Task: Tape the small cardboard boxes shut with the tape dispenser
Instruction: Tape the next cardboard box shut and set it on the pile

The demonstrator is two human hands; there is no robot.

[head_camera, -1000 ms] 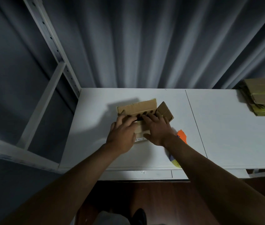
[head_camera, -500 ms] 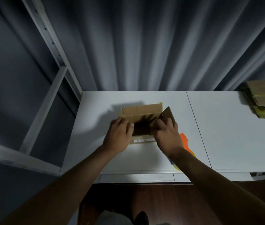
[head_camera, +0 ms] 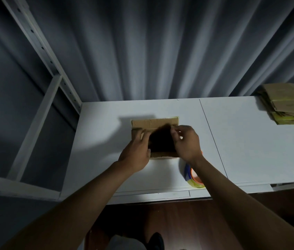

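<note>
A small cardboard box (head_camera: 154,138) sits open on the white counter (head_camera: 241,141), between the two hands, its inside dark with shadow. Its far flap (head_camera: 154,123) lies folded back, flat, just beyond the fingertips of both hands. The left hand (head_camera: 136,154) rests on the box's left side, fingers curled over the left flap and wall, holding it. The right hand (head_camera: 185,143) is at the box's right side, its thumb and fingers bent together near the top right corner; they seem to pinch the right flap, though the shadow makes the contact hard to read.

Just under the right wrist, on the side nearer the person, lies the tape dispenser (head_camera: 194,176), with an orange and blue body and a yellowish roll, mostly hidden by the forearm. It is close to the counter's near edge.

Well to the right of the right hand, at the far corner of the counter, is a stack of flattened cardboard boxes (head_camera: 286,105). Beyond both hands hangs a grey pleated curtain (head_camera: 160,51). Far to the left of the left hand stands a white metal shelf frame (head_camera: 40,114).
</note>
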